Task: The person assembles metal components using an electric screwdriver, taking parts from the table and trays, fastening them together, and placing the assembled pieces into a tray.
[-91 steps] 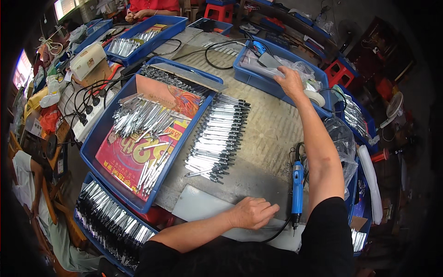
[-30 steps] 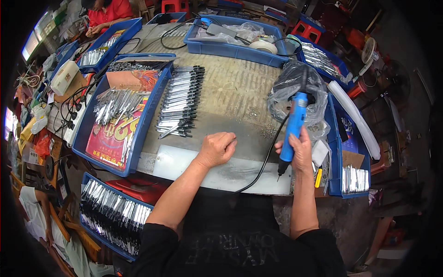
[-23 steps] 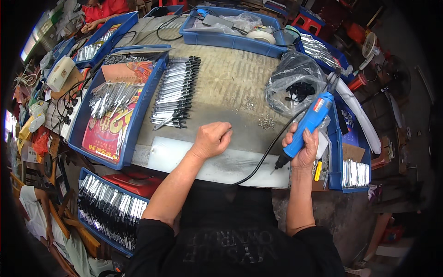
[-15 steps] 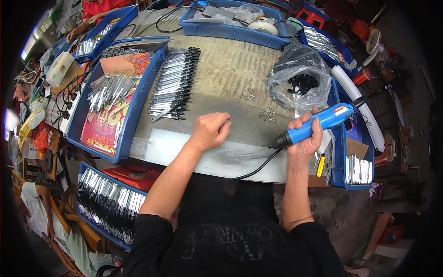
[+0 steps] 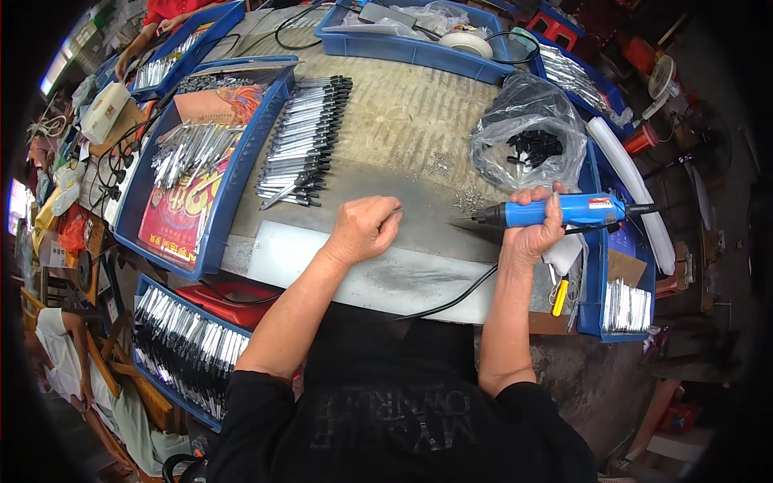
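Note:
My right hand (image 5: 535,232) grips a blue electric screwdriver (image 5: 564,212), held level with its black nose and thin bit pointing left. That bit is close to a small heap of tiny metal screws (image 5: 469,196) on the worktop (image 5: 386,179). My left hand (image 5: 366,229) is closed in a loose fist over the near part of the worktop, thumb against the curled fingers; whatever it may hold is hidden. Beyond my left hand, a row of silver-and-black pens (image 5: 303,141) lies side by side.
A blue tray (image 5: 211,233) with silver pen-like parts stands left; another blue tray (image 5: 181,354) of pens sits lower. A clear plastic bag (image 5: 523,121) holds black parts. A yellow-handled tool (image 5: 560,296) lies right. A black cord (image 5: 459,299) crosses the near edge. Someone's red sleeve shows far left.
My right hand has turned the screwdriver from a slant to nearly level, its tip shifting up and left toward the screws. My left hand stays closed in nearly the same place.

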`<state>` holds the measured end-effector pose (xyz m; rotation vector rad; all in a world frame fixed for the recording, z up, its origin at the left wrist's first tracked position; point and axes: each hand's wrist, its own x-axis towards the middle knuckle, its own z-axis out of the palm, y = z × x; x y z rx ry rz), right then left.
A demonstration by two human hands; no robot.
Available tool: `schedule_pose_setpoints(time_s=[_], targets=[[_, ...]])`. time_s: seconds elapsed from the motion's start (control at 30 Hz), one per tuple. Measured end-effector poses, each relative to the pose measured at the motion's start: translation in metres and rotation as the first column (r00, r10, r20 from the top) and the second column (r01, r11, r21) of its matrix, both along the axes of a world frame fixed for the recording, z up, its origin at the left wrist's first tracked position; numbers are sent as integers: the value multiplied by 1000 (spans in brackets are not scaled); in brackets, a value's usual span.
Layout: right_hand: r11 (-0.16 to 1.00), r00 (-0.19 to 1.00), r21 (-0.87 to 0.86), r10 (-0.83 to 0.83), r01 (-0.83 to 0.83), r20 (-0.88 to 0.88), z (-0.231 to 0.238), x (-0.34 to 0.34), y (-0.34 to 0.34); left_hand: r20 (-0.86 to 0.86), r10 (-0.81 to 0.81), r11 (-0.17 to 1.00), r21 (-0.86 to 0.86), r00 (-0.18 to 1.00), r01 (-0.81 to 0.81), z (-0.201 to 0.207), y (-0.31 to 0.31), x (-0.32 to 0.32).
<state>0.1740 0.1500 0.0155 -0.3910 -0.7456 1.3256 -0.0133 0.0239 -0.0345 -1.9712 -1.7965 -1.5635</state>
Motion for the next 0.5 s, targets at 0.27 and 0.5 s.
schedule_pose_setpoints(time_s=[0.27,0.5], targets=[[998,1000,52,19,-18,-17,-11,13,11,-20,1,1000,-16,1000,-1,0,1,0],[996,998,71,59,-59,9,-10,14,10,-10,-1,998,-55,1000,0,1,1,1]])
